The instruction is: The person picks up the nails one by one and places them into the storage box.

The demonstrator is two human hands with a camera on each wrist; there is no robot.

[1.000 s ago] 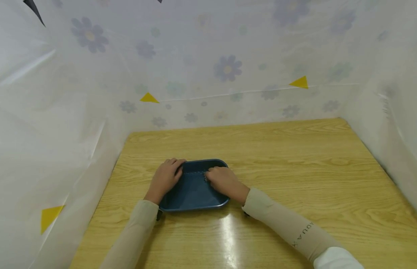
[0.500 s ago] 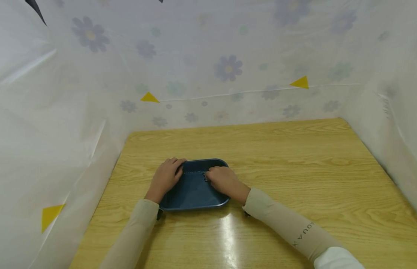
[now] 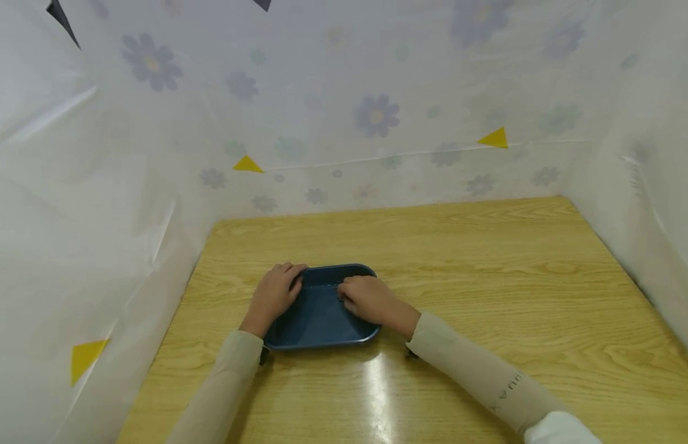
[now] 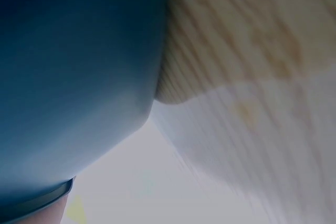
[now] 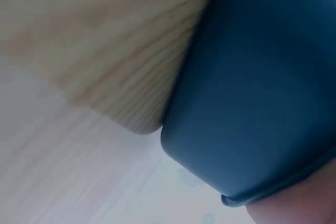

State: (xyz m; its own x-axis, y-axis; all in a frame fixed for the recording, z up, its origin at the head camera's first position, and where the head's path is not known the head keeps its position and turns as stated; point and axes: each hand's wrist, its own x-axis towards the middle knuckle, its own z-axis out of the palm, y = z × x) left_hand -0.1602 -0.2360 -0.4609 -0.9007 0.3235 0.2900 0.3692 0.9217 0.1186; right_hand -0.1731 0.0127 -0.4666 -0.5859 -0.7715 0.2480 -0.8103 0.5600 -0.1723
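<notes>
A dark blue, rounded rectangular tray (image 3: 316, 322) sits on the table. My left hand (image 3: 273, 297) holds its left side, fingers over the back left rim and thumb on the inside. Over the right rim reaches my right hand (image 3: 370, 298), its curled fingers inside the tray at a small dark ridged thing (image 3: 340, 300), mostly hidden by them. Both wrist views look along the outside of the tray wall (image 4: 79, 87), and in the right wrist view skin meets the rim (image 5: 278, 186).
The wood-grain table (image 3: 477, 265) extends to the right and behind the tray. White plastic sheeting with a flower print (image 3: 377, 115) hangs at the back and both sides. Yellow tape triangles (image 3: 494, 138) mark the sheeting.
The dark ridged thing at my right fingertips showed more before and is now mostly covered. My right wrist has shifted slightly right. The left hand and tray stay in place.
</notes>
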